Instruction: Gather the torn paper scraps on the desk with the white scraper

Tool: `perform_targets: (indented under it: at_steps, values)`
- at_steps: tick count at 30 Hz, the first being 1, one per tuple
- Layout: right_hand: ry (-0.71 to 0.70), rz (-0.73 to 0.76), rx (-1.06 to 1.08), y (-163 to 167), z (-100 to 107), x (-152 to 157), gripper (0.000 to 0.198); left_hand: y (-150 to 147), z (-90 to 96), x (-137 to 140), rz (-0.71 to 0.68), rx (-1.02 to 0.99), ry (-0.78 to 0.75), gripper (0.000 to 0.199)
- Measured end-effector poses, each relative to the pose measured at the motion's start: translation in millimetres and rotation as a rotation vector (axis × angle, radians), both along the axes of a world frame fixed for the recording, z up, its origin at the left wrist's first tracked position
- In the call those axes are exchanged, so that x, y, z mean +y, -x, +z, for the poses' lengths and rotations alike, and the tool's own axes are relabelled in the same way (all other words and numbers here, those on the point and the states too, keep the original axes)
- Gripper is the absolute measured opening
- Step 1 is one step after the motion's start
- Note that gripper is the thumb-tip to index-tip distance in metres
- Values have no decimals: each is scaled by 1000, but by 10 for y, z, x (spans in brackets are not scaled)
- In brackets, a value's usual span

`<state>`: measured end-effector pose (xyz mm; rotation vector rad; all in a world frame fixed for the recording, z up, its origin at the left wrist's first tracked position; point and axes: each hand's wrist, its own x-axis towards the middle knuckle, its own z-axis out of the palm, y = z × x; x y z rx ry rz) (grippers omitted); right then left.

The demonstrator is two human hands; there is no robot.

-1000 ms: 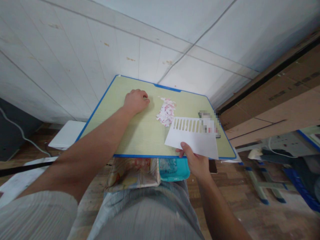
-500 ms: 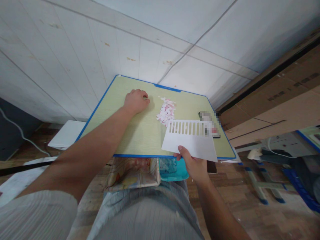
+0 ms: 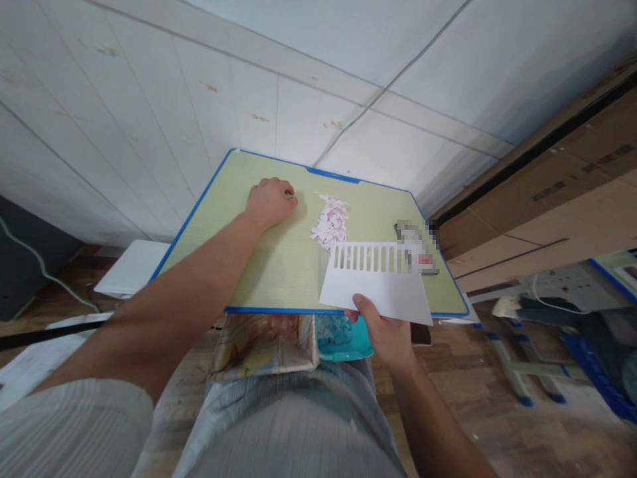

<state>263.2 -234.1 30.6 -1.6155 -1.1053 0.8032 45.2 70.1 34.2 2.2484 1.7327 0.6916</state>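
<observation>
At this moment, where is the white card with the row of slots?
In the head view, the white card is over the near right part of the green tabletop, held in the right hand, nearer and rightward of the paper scraps.

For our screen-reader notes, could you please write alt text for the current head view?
A person's right hand holds a slotted white sheet over the near side of a green, blue-edged table, close to a pile of white and pink scraps. The curled left hand is at the table's left half; a teal tray shows below the near edge.
</observation>
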Motion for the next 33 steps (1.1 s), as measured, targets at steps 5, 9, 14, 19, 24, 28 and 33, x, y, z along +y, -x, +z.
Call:
perform_targets:
  at_steps: [5,9,14,19,24,28,33]
  values:
    - [0,19,0,54,23,-10,48,-1,3,-4,2,7,5,41]
    - [17,82,-4,58,71,-8,49,-2,7,-6,8,12,3,42]
    - [-12,86,-15,32,22,34,51,2,17,-15,-1,31,-1,43]
    - [-3,79,-8,57,-38,48,57,2,10,-6,0,52,-4,44]
    - [16,106,53,91,2,20,55,2,-2,12,-3,56,-14,44]
    - [2,111,48,87,7,37,57,-1,-10,13,3,45,-12,42]
    - [-27,137,18,107,-31,81,63,-4,-14,14,7,18,-9,43]
